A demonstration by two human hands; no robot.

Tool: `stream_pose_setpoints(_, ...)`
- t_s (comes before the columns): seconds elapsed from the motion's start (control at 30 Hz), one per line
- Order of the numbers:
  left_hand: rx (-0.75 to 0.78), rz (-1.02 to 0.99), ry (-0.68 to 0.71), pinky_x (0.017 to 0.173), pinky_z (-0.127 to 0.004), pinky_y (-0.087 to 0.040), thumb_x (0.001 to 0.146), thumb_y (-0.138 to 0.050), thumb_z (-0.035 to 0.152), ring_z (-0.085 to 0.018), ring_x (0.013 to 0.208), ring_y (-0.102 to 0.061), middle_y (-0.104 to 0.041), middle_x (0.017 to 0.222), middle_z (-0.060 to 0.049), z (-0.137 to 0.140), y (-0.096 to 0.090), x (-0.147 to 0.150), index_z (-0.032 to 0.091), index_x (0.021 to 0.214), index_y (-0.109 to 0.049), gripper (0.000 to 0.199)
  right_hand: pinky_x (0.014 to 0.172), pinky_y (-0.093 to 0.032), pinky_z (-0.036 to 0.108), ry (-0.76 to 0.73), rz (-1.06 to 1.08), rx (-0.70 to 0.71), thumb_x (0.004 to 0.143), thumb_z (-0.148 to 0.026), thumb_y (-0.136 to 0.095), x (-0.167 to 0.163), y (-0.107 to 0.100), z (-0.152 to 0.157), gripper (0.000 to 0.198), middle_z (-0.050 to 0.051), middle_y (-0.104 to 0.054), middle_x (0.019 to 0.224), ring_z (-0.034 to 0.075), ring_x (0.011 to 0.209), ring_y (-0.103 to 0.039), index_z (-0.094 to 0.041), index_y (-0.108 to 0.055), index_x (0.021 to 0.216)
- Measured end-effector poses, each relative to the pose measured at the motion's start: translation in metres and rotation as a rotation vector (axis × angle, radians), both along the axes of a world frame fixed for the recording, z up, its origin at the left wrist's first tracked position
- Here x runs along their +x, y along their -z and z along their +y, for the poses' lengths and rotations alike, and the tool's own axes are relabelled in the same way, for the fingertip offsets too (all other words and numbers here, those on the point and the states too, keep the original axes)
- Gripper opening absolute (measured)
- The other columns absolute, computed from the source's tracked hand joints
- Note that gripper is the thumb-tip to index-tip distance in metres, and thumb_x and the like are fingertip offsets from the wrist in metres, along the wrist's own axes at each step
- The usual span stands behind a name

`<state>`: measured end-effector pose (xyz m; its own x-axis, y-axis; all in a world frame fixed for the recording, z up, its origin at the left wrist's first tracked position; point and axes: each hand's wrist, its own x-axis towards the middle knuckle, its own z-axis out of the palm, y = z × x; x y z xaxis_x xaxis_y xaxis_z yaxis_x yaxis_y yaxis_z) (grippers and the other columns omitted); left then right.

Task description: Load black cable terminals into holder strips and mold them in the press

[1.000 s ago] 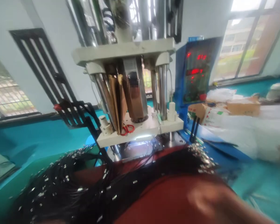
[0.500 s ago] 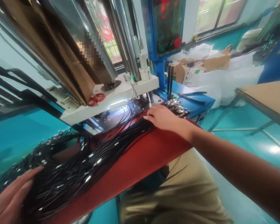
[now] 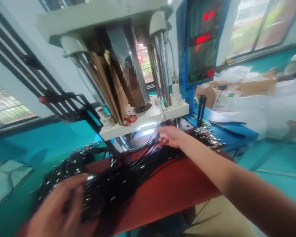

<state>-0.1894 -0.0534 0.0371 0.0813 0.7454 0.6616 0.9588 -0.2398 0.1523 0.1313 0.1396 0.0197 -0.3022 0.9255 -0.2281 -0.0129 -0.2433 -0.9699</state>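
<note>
Many thin black cables (image 3: 135,171) with small shiny metal ends lie in a long heap across a red board (image 3: 172,194). My right hand (image 3: 169,135) is closed round a few black cables (image 3: 148,144) just in front of the lit gap of a press (image 3: 144,123). My left hand (image 3: 61,204) is at the near left end of the heap, its fingertips bent over the cables. It is blurred, so its grip cannot be made out. Silvery connector ends (image 3: 208,137) of the bundle lie to the right, beyond my right forearm.
Red-handled scissors (image 3: 130,120) rest on the white press plate beside brown cardboard. A control box (image 3: 203,42) with red digits and a red button stands at the right. Dark tweezers-like tools (image 3: 228,126) lie on a blue surface. White sacks (image 3: 241,102) are behind it.
My right hand has lifted off the bundle and now holds a few cables by the press. My left hand has moved inward over the heap. The view has tilted up and swung left.
</note>
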Motion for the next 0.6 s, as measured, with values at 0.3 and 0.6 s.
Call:
stream_pose_setpoints(0.3,-0.420,0.093,0.470,0.112,-0.042,-0.034,0.091,-0.034,0.013,-0.023,0.137,-0.034,-0.040,0.146,-0.014,0.057,0.041,0.165,0.013,0.141,-0.034,0.049,0.041,-0.036,0.013,-0.142,0.062,-0.010,0.081,-0.009,-0.041,-0.020,-0.016,-0.019,0.018,0.000,-0.050,0.058,0.008,0.055,-0.055,-0.018,-0.041,0.066)
stream_pose_setpoints(0.6,-0.620,-0.026,0.393,0.098,-0.037,-0.044,0.098,-0.026,0.034,-0.021,0.108,-0.060,-0.064,0.116,-0.010,0.112,0.039,0.113,0.019,0.122,-0.053,0.039,0.095,-0.038,0.037,-0.485,-0.575,0.573,0.066,-0.040,-0.077,0.054,0.000,-0.020,0.052,0.007,-0.064,0.109,0.027,0.104,-0.054,-0.023,-0.067,0.114)
